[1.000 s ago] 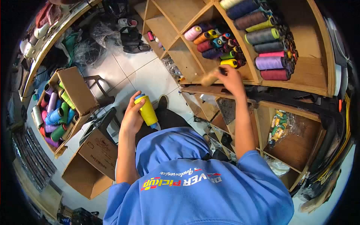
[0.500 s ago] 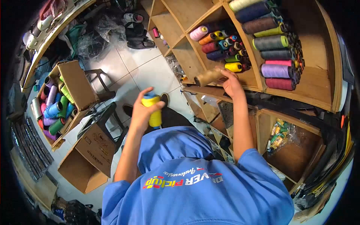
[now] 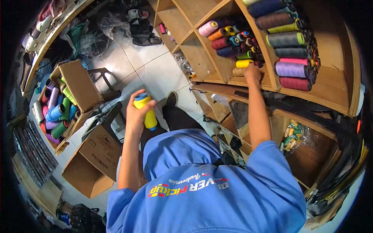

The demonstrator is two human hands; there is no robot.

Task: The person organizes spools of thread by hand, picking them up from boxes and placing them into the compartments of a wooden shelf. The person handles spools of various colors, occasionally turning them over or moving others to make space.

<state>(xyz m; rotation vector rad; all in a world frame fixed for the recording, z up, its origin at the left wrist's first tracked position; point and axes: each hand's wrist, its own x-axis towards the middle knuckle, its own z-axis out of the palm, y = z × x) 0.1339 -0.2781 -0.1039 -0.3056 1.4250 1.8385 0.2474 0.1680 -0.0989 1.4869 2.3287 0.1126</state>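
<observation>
My left hand point(image 3: 136, 110) grips a yellow thread cone point(image 3: 145, 109) with a blue top, held upright over the tiled floor. My right hand point(image 3: 252, 72) reaches into a wooden shelf compartment point(image 3: 202, 58) and is wrapped around a tan thread cone point(image 3: 239, 72), pushing it in under the stacked spools. Right above that hand lies a yellow spool point(image 3: 244, 63), with pink, orange, maroon and blue spools point(image 3: 225, 39) piled over it. My blue hooded top fills the bottom of the view.
A second compartment to the right holds larger grey, purple and dark red cones point(image 3: 291, 50). An open cardboard box of coloured cones point(image 3: 58, 110) stands at left, with an empty box point(image 3: 91, 163) below it. Shoes point(image 3: 142, 29) and plastic bags lie on the floor at top.
My right hand moved the tan cone from the shelf's front edge deeper into the compartment. My left hand lowered slightly and shifted left with the yellow cone.
</observation>
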